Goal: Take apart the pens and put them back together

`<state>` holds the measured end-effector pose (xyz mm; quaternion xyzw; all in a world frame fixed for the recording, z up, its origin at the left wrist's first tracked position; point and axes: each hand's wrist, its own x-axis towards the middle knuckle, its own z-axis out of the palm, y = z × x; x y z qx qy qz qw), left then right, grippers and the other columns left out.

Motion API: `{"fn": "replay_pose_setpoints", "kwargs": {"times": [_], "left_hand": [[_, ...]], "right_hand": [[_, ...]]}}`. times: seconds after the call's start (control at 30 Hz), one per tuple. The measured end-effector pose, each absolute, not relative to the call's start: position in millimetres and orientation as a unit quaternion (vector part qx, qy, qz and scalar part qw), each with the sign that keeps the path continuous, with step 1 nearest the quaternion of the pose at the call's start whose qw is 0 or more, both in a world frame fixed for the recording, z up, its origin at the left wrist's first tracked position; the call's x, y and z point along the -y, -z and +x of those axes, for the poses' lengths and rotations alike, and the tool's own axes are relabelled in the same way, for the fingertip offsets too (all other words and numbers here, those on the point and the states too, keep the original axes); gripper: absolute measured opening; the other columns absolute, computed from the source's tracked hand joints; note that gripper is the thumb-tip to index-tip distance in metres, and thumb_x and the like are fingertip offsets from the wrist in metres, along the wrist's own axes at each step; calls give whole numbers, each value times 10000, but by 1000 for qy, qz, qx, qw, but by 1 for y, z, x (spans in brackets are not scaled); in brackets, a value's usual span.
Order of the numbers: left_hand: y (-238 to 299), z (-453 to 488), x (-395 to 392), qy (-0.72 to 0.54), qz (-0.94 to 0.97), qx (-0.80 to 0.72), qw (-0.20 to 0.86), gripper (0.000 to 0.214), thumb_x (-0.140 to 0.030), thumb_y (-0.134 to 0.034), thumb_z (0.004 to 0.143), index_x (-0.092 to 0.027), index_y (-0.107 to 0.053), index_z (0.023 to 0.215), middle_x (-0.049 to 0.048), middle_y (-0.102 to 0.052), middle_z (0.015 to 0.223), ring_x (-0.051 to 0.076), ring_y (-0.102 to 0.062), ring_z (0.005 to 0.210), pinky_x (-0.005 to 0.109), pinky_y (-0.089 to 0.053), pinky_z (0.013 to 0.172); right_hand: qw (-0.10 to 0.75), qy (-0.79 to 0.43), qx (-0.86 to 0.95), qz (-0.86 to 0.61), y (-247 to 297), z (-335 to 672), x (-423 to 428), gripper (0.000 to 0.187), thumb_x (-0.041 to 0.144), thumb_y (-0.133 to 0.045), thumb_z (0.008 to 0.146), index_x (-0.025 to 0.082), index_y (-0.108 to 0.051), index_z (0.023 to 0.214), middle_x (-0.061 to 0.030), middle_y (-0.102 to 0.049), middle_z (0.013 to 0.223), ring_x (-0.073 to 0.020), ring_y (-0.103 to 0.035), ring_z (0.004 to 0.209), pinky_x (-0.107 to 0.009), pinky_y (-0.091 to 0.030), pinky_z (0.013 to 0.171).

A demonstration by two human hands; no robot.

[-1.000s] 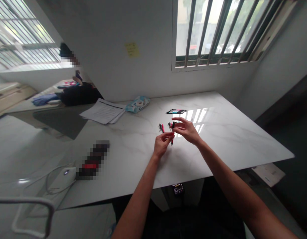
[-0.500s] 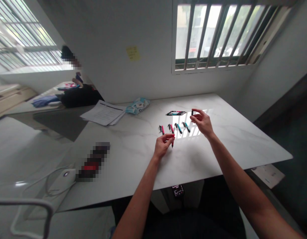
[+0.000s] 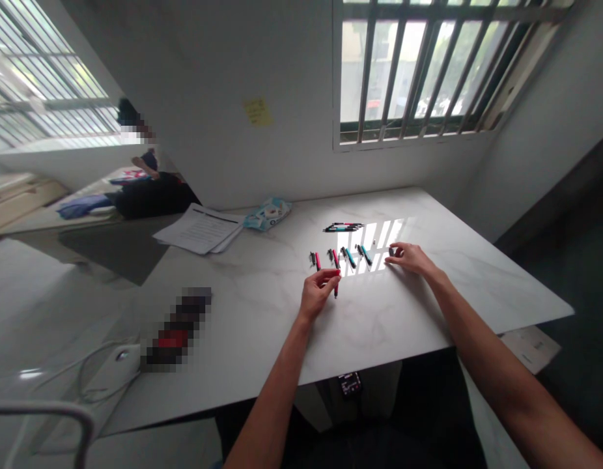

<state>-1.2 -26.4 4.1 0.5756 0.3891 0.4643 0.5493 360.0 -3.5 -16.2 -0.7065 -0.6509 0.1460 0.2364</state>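
My left hand [image 3: 315, 294] is closed on a red pen [image 3: 336, 290], which points down with its dark tip near the tabletop. Between the thumb and fingers of my right hand [image 3: 413, 258] is a small dark cylindrical piece [image 3: 391, 251], low over the sunlit patch. Just beyond my left hand, a row of taken-apart pens lies on the table: a red pen barrel [image 3: 318, 260] and a teal pen barrel [image 3: 365, 255] are among them, with black parts beside them. Farther back lies a bundle of assembled pens [image 3: 343, 227].
White papers [image 3: 198, 228] and a blue-white soft packet [image 3: 268, 215] lie along the wall side of the marble-patterned table [image 3: 262, 312]. A white device with a cable [image 3: 116, 365] stands at the left. Another person [image 3: 148, 163] sits in the left background.
My right hand has come down and to the right with the dark piece, from above the table to near its surface. My left hand keeps the red pen almost in place.
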Motion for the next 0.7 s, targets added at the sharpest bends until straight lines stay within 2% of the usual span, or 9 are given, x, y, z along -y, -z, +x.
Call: {"fn": "replay_pose_setpoints", "kwargs": {"times": [0.07,0.13,0.27,0.47,0.7], "left_hand": [[-4,-2,26,-466,574,-391,548,354,-432,-839,779,-163,-804,1006,94,-796,971,196,-737,848,293,-593,756],[-5,-2,26,-467,573,-393,547,355,-430,-836,782,-163,-804,1013,94,-795,964,199,-738,846,296,-596,748],[-10,-2,28,-466,573,-400,543,344,-424,-835,783,-166,-808,1007,95,-797,959,196,-739,826,290,-596,735],[-9,-2,27,-463,572,-402,545,340,-421,-837,782,-164,-808,1003,100,-798,990,192,-736,832,289,-594,742],[-4,-3,25,-472,562,-404,546,340,-426,-840,781,-167,-809,999,93,-799,973,185,-728,818,284,-587,738]], "right_hand": [[245,-168,667,-683,15,367,1,714,423,-849,744,217,-646,1398,-91,-760,1117,-224,-706,842,-348,-568,826],[253,-194,678,-662,14,373,0,741,322,-838,733,243,-617,1435,-92,-735,1216,-211,-706,854,-333,-580,806],[254,-242,675,-648,10,377,-6,562,215,-742,767,233,-693,1327,-85,-757,1164,-220,-716,877,-336,-597,791],[267,-217,707,-618,5,365,-30,693,175,-716,769,234,-576,1446,-90,-740,1236,-236,-705,992,-318,-593,780],[250,-213,717,-614,9,361,-48,749,134,-724,734,228,-548,1456,-84,-744,1230,-233,-708,983,-334,-579,844]]}}
